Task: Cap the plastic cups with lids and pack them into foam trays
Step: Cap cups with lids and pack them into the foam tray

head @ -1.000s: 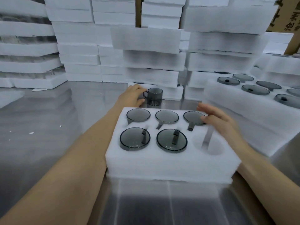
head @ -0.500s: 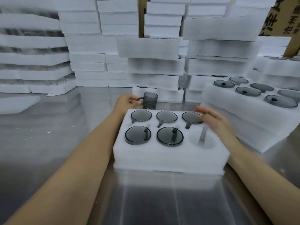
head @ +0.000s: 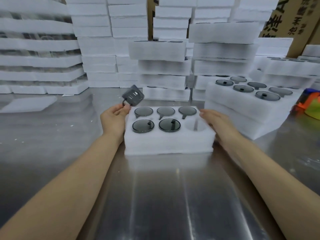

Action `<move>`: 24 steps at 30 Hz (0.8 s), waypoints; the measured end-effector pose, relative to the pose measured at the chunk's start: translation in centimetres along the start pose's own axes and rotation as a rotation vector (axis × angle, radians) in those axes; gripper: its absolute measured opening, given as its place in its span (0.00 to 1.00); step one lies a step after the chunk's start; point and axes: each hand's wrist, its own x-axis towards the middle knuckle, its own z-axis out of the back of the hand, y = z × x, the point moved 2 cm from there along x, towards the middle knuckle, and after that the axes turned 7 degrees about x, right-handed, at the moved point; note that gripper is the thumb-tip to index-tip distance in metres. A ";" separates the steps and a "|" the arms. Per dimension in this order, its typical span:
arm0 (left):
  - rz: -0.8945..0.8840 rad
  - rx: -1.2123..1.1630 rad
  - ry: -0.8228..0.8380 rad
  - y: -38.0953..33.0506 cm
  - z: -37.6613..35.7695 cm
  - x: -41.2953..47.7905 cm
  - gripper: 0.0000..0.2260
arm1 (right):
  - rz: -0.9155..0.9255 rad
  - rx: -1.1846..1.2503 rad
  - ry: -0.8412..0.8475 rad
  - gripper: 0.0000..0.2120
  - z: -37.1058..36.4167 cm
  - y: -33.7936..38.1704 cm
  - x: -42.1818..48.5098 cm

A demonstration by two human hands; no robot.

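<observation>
A white foam tray (head: 168, 142) lies on the steel table in front of me. Several of its holes hold smoky grey cups: three in the far row, two lidded ones (head: 169, 125) in the near row. The near right hole (head: 195, 125) holds no cup. My left hand (head: 115, 116) pinches the handle of a grey plastic cup (head: 133, 97), lifted and tilted above the tray's far left corner. My right hand (head: 214, 121) rests with straight fingers against the tray's right side.
A filled foam tray (head: 245, 103) with lidded cups stands at the right on a stack. Stacks of white foam trays (head: 161, 66) wall the back and left. An orange, blue and green object (head: 310, 104) sits at the far right edge.
My left hand has lifted the grey cup off the table behind the tray and tilted it. My right hand has slid from the tray's top to its right side.
</observation>
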 end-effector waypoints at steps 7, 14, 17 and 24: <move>-0.227 -0.009 -0.230 -3.1 2.9 -0.9 0.03 | 0.118 -0.278 0.093 0.21 -3.1 0.1 -2.0; -0.366 0.157 0.232 -6.8 0.6 -3.8 0.06 | 0.659 -0.500 0.153 0.30 -4.1 2.0 -3.1; -0.429 0.273 0.472 -6.8 -1.0 -5.4 0.08 | 0.695 -0.471 0.347 0.37 -4.7 2.3 -3.6; -0.481 0.298 0.532 -5.9 -1.4 -5.5 0.08 | 0.788 -0.389 0.330 0.36 -4.2 1.9 -3.5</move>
